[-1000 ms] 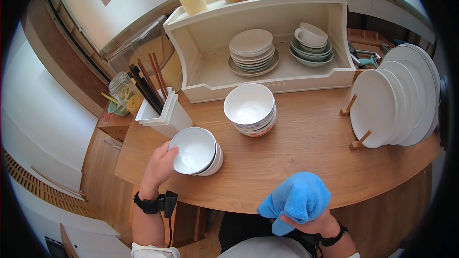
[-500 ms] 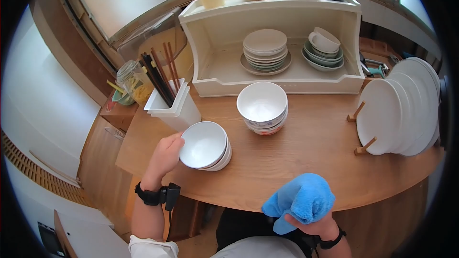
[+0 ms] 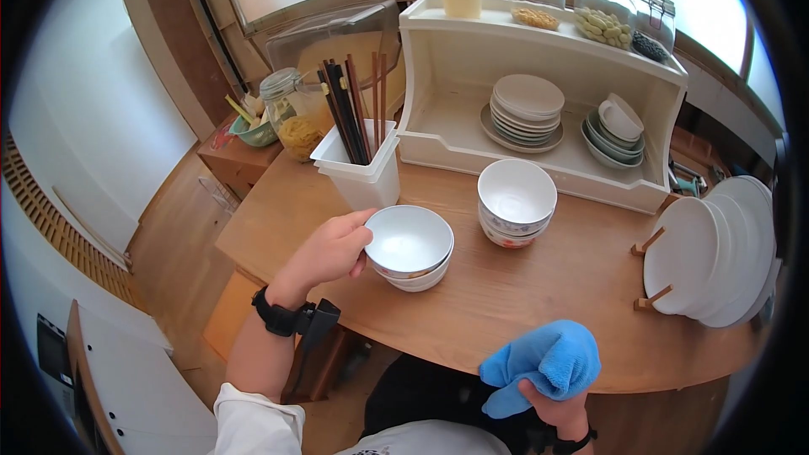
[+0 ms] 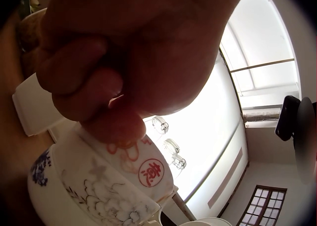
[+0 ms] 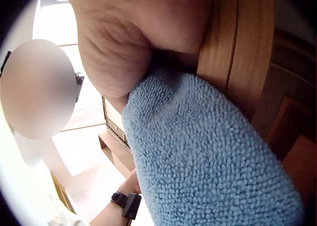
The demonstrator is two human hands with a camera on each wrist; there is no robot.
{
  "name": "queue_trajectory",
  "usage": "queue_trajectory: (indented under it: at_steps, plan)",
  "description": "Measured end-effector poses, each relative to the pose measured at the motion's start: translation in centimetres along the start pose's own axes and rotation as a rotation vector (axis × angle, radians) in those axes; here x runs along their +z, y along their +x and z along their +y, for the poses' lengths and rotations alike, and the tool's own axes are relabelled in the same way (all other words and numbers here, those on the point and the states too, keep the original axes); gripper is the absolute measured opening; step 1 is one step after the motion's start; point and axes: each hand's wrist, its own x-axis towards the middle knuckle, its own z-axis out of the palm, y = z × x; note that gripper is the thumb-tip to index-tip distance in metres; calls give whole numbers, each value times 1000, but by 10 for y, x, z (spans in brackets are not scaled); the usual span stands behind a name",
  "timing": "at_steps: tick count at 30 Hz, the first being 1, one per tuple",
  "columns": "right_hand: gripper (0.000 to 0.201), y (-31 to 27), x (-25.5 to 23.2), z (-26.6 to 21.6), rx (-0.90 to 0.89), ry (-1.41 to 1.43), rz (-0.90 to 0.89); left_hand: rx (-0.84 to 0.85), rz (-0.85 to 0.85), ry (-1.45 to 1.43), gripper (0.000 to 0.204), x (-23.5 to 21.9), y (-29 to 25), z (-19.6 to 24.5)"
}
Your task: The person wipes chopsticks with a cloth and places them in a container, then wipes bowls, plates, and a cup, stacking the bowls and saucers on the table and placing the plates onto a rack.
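Note:
In the head view my left hand (image 3: 333, 246) pinches the rim of a white bowl (image 3: 410, 240), thumb on top and other fingers curled beneath. This bowl is uppermost on a small stack of white bowls (image 3: 421, 278) and sits a little askew over it. The left wrist view shows a red round mark and grey flowers on the bowls' outer walls (image 4: 114, 186). Near the table's front edge, my right hand (image 3: 563, 409) grips a bunched blue towel (image 3: 552, 358). Its fingers are largely hidden by the cloth.
Another bowl stack (image 3: 517, 194) stands right of centre. Behind the left stack is a white chopstick holder (image 3: 366, 181). A cream shelf (image 3: 539, 160) carries plates, bowls, a cup and jars. White plates (image 3: 683, 257) stand in a wooden rack at the right.
The head view has turned, so the table scene sits further right and lower. My left hand keeps hold of the top bowl, whose patterned outer wall now shows. My right hand still holds the towel.

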Motion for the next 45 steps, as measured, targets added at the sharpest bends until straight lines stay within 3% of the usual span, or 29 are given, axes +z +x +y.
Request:
queue_trajectory:
  at_steps: [1, 4, 13, 21, 23, 24, 26, 28, 29, 31, 34, 37, 40, 43, 45]
  plan:
    - [51, 0, 0, 0, -13, -18, -18, -7, -15, -10, 48, 0, 0, -2]
    - [33, 3, 6, -7, 64, 27, 109, -8, -36, -43, 49, 3, 1, -10]
    - [38, 3, 6, -8, 35, -28, 121, 22, -8, -9, 49, 2, 1, -12]
    - [41, 2, 1, -6, 55, -50, 8, 31, -18, 97, 48, -2, 13, -29]
    - [42, 5, 0, -8, 32, -58, -18, 363, 85, 262, 45, -2, 22, -42]
    - [41, 7, 0, -9, 22, -56, -21, 365, 78, 265, 45, -4, 22, -44]
    - [40, 10, -1, -11, -27, -74, -55, 158, 107, 378, 40, -4, 13, -25]
    - [40, 18, -1, -19, -62, -90, -79, 138, 124, 464, 38, -5, 10, -10]
    - [30, 27, 0, -31, -2, 30, -71, 116, 151, 544, 37, -5, 10, -4]
    - [20, 36, 1, -37, 58, 155, -56, 114, 145, 554, 36, -5, 10, 4]
    - [16, 37, -1, -25, -72, -6, -59, 163, 135, 610, 35, -4, 16, 5]
    - [36, 31, -7, -5, -163, 41, -291, 249, 132, 689, 37, -5, 21, -2]
    - [25, 41, -6, -16, -109, 69, -275, 234, 117, 757, 39, -2, 22, 1]
    - [14, 56, -4, -31, -178, -59, -324, 224, 103, 795, 39, -1, 23, 0]
    - [10, 55, 1, -36, -125, -17, -192, 259, 105, 798, 39, 0, 23, 1]
